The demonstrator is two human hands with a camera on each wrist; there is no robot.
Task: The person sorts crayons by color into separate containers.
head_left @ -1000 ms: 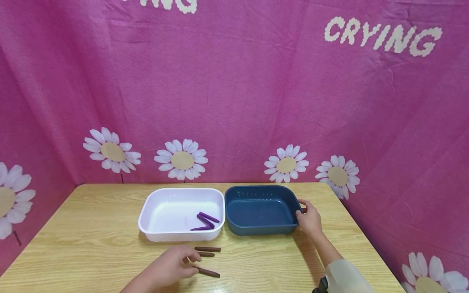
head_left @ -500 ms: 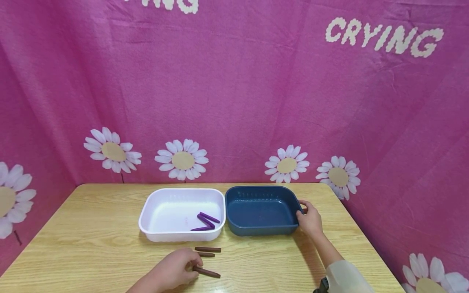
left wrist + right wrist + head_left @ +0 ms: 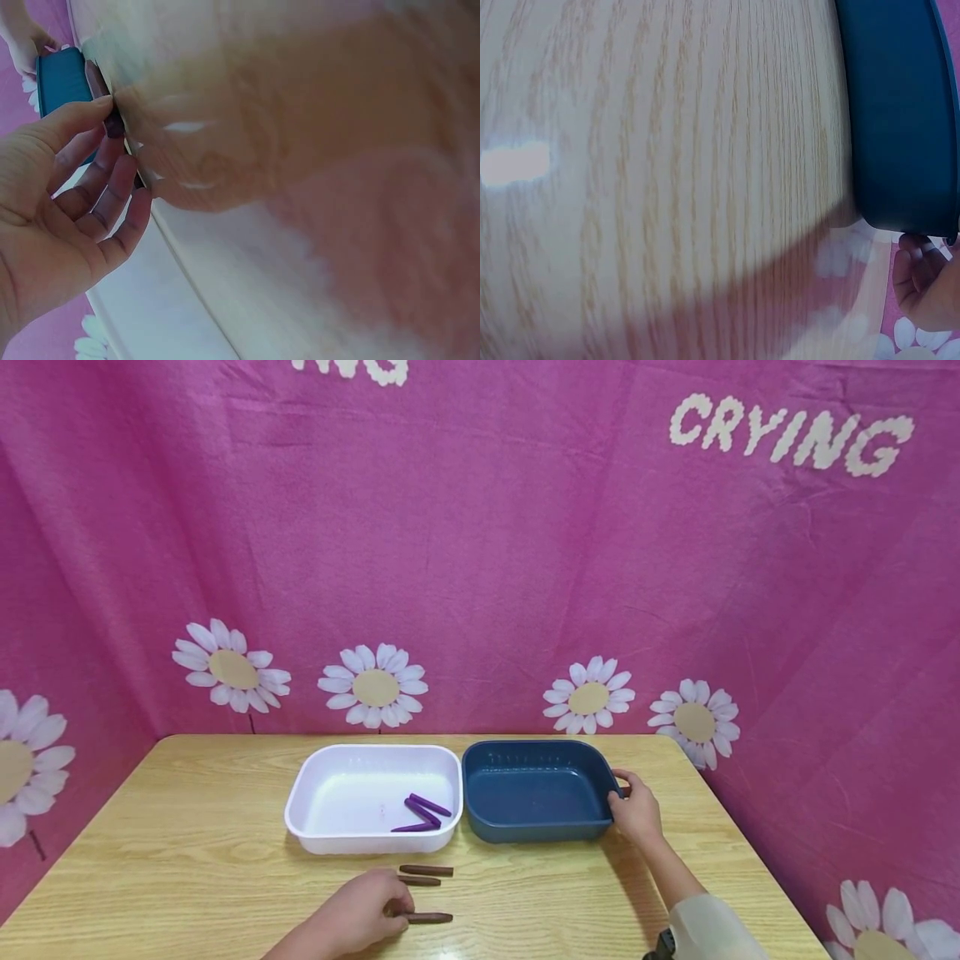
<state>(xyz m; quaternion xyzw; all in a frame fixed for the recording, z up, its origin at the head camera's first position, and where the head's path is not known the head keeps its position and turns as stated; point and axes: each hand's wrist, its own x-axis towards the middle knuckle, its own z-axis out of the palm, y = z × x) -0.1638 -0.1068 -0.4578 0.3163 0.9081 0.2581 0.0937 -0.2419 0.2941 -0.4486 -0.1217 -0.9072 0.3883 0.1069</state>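
On the wooden table (image 3: 187, 835), the white tray (image 3: 367, 844) stands at far left, with three purple sticks (image 3: 422, 812) lying in its near right part. Nearer, in front of that tray, the left hand (image 3: 367, 906) pinches the left end of the nearest brown stick (image 3: 433, 917) between thumb and fingers; two more brown sticks (image 3: 426, 870) lie just beyond it, side by side. Farther right, the dark blue tray (image 3: 536, 833) sits beside the white one, its right end gripped by the right hand (image 3: 636, 812).
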